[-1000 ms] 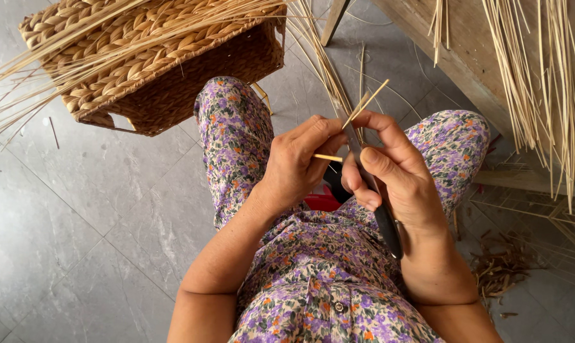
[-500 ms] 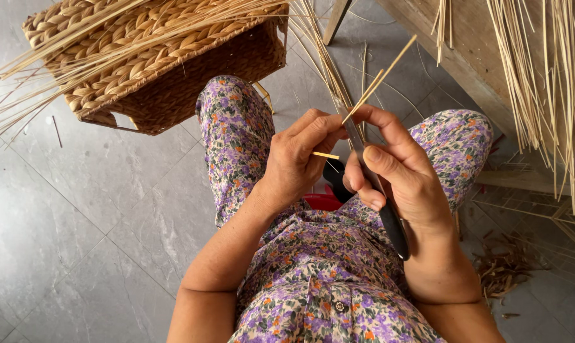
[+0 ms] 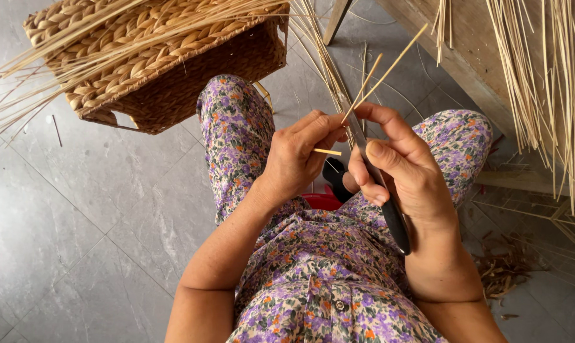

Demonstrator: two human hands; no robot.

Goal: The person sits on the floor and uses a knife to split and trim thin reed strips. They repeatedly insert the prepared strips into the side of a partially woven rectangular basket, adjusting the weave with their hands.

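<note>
My left hand (image 3: 297, 155) pinches a thin pale bamboo strip (image 3: 389, 67) between thumb and fingers, just above my lap. My right hand (image 3: 402, 168) grips a knife (image 3: 394, 219) with a dark handle. Its blade runs up under my thumb to where the strip splits into two slivers that fan up and to the right. A short cut end of the strip (image 3: 327, 152) pokes out between the two hands. Both hands touch each other over my knees, which are covered in flowered purple cloth.
A woven basket (image 3: 173, 70) lies tipped on the grey tiled floor (image 3: 78, 209) at the upper left, with long pale strips laid across it. More strips (image 3: 548, 82) hang over a wooden bench at the right. Shavings (image 3: 503, 267) litter the floor at my right.
The split slivers have lengthened and spread further up to the right. Both hands stay in the same place over my lap.
</note>
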